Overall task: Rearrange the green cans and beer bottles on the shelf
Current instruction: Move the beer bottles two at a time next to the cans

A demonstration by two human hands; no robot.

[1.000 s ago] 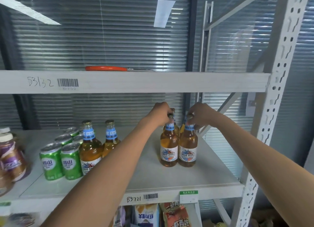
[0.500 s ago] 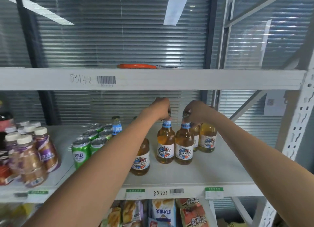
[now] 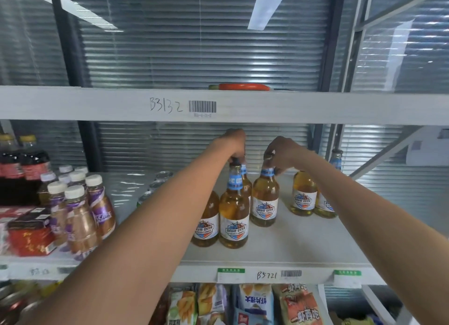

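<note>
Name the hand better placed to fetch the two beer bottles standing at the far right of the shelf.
Right. The right hand, gripping a bottle neck, sits nearest the far-right pair. The left hand holds another bottle further left and would have to cross over.

beer bottles (image 3: pixel 234 217): amber, upright, mid-shelf | green cans (image 3: pixel 155 186): behind left forearm, mostly hidden

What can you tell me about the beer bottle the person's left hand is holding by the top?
The beer bottle is clear glass full of amber liquid, with a pale blue neck band and a white label bearing a blue-and-orange shield. It stands upright near the front of the white shelf. The left hand pinches its cap from above. Another bottle stands close on its left.
</note>
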